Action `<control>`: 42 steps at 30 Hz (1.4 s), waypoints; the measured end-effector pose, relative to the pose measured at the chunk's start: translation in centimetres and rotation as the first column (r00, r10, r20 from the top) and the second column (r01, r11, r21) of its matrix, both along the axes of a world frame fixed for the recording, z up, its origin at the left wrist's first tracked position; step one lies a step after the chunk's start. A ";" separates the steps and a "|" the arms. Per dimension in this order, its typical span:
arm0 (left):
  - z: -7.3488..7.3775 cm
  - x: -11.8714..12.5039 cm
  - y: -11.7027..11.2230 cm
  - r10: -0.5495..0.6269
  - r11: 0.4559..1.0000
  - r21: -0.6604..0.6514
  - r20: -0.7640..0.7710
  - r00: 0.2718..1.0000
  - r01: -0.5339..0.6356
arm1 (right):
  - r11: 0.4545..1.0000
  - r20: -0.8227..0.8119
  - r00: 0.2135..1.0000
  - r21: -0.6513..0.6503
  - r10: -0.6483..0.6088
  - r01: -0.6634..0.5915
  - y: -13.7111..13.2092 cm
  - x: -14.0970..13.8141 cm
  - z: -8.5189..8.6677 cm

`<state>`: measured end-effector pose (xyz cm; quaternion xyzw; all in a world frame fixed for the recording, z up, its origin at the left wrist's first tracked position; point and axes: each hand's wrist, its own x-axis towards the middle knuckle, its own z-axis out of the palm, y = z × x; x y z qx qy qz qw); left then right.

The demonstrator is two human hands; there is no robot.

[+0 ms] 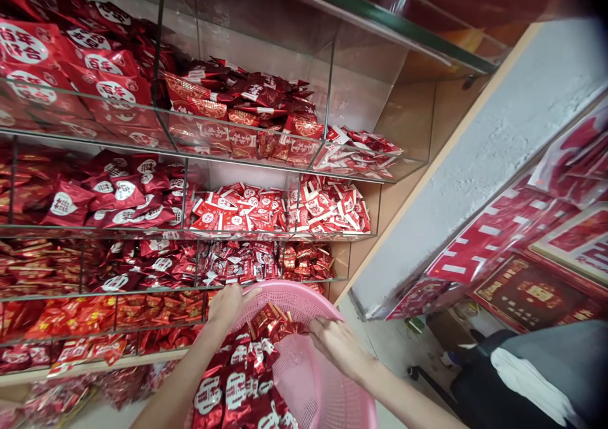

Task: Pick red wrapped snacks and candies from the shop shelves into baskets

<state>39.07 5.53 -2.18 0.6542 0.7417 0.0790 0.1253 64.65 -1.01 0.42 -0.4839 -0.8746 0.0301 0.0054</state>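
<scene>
Here, I have my left hand (228,305) curled over the far rim of the pink basket (323,384), fingers closed on the edge and thumb lying along it. My right hand (338,348) is inside the basket, palm down, with fingers stretched nearly flat. Its fingertips are at the top of the heap of red packets (247,372), and I can see nothing closed in it. The packets fill the basket's side nearer my left hand, while the wall under my right hand is bare mesh. Just beyond my left hand rise glass shelves (285,233), each compartment filled with more red sweets. Off past my right hand stands a grey pillar (475,182), with red framed pictures (536,293) beside it.
</scene>
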 end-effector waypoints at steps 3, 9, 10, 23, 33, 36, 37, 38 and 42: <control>0.0 0.1 0.0 0.007 1.000 -0.015 0.003 1.000 -0.007 | 0.994 0.093 0.990 0.019 -0.110 0.109 -0.3 -0.5 -0.4; 0.1 0.3 0.0 -0.017 0.999 -0.028 -0.005 1.000 0.017 | 0.968 0.225 0.959 -0.146 -0.170 0.205 -0.3 -4.5 -2.9; 0.1 0.4 0.0 -0.020 0.999 -0.026 -0.007 1.000 0.020 | 0.963 0.225 0.960 -0.176 -0.165 0.206 -0.2 -5.2 -3.3; -0.1 0.3 0.1 -0.022 1.000 -0.008 -0.023 1.000 0.022 | 0.935 0.079 0.995 -0.343 -0.065 0.088 2.5 -1.6 -2.7; 0.0 0.4 0.2 -0.026 1.000 -0.007 -0.017 1.000 0.026 | 0.970 0.195 0.981 -0.240 0.015 0.033 2.2 -2.3 -4.3; 0.0 0.4 0.2 -0.027 1.000 -0.014 -0.014 1.000 0.027 | 0.976 0.212 0.977 -0.215 0.011 0.035 2.2 -2.9 -4.1; 0.0 0.4 0.1 -0.026 1.000 -0.012 -0.018 0.999 0.026 | 0.978 0.216 0.976 -0.207 0.010 0.036 2.2 -3.2 -4.0; -0.1 0.3 0.1 -0.024 1.000 -0.008 -0.026 0.999 0.024 | 0.979 0.219 0.976 -0.202 0.009 0.036 2.2 -3.4 -4.1; -0.1 0.3 0.1 -0.021 1.000 0.002 -0.035 0.999 0.021 | 0.974 0.225 0.974 -0.225 0.021 0.031 2.4 -3.8 -3.8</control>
